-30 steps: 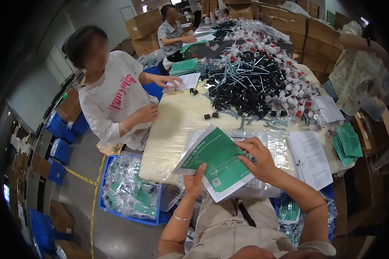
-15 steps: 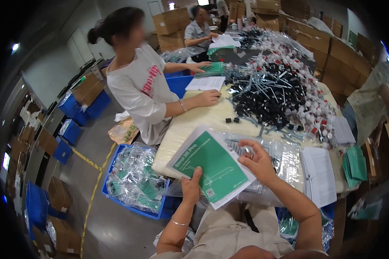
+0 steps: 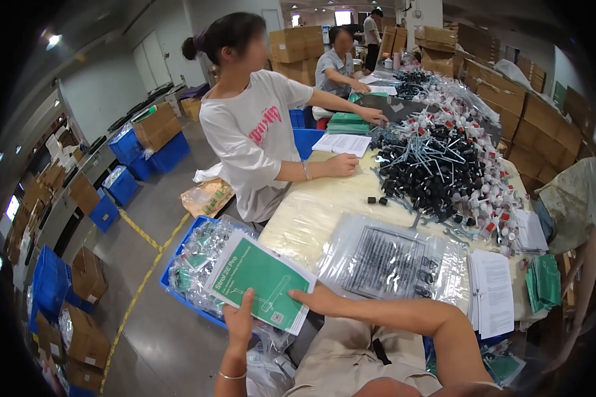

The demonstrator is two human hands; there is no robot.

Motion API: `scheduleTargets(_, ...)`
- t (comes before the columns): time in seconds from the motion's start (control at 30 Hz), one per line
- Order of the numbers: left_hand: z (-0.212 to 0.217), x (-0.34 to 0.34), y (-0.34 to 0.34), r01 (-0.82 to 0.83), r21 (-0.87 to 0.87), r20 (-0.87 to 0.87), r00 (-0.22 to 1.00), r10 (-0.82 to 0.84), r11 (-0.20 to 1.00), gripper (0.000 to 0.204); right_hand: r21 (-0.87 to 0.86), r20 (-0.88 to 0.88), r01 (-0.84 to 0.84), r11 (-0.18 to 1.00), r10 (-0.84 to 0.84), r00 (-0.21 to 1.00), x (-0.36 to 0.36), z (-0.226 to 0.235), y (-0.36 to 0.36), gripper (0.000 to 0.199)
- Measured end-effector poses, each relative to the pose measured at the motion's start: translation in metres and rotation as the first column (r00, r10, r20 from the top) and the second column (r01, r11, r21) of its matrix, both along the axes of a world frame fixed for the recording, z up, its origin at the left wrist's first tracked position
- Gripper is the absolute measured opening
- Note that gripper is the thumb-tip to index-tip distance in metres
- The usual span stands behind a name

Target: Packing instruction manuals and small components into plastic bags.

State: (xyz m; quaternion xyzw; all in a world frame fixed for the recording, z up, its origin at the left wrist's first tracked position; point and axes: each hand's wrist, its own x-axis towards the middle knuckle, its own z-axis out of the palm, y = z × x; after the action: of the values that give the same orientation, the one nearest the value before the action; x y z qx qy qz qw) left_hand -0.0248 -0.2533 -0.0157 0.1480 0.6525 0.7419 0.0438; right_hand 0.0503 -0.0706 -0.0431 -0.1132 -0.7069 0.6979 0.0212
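Note:
Both my hands hold a clear bag with a green and white printed card (image 3: pixel 261 278) inside. My left hand (image 3: pixel 240 319) grips its near edge from below, and my right hand (image 3: pixel 318 300) grips its right corner. The bag hangs off the table's left side, above a blue bin (image 3: pixel 191 301) filled with similar packed bags. A stack of empty clear bags (image 3: pixel 391 261) lies flat on the table just right of my right hand.
A person in a white shirt (image 3: pixel 251 132) works at the table's left side; another person sits farther back. A heap of black and white pump parts (image 3: pixel 444 172) covers the table's middle. Paper sheets (image 3: pixel 493 291), green cards (image 3: pixel 543 281), cardboard boxes and blue crates surround it.
My hands have carried the green-card bag leftward from above the table to over the blue bin. My view has swung left and up.

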Motion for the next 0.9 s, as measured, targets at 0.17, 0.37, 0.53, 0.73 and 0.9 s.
scheduleTargets(0.17, -0.001, -0.030, -0.057, -0.020, -0.689, -0.191, 0.969, -0.155, 0.724, 0.024, 0.150, 0.193, 0.163, 0.975, -0.190, 0.963, -0.022, 0.027, 0.053, 0.060)
scheduleTargets(0.37, 0.015, -0.015, -0.069, -0.268, -0.940, -0.325, 0.890, -0.319, 0.212, 0.064, -0.070, 0.315, -0.386, 0.920, 0.388, 0.866, 0.006, 0.080, 0.052, 0.029)
scheduleTargets(0.53, -0.005, 0.008, -0.053, -0.141, -0.978, -0.200, 0.831, -0.518, 0.151, 0.071, -0.069, 0.465, -0.640, 0.766, 0.592, 0.658, 0.006, 0.055, 0.025, 0.022)
scheduleTargets(0.73, -0.025, 0.012, -0.049, -0.113, -0.989, -0.147, 0.808, -0.571, 0.094, 0.074, 0.213, 0.399, -0.363, 0.907, 0.258, 0.880, 0.017, 0.059, 0.035, 0.023)
scheduleTargets(0.9, -0.034, 0.009, -0.048, -0.117, -0.991, -0.132, 0.819, -0.559, 0.062, 0.074, -0.001, 0.600, -0.692, 0.722, 0.553, 0.577, 0.026, 0.088, 0.038, 0.023)
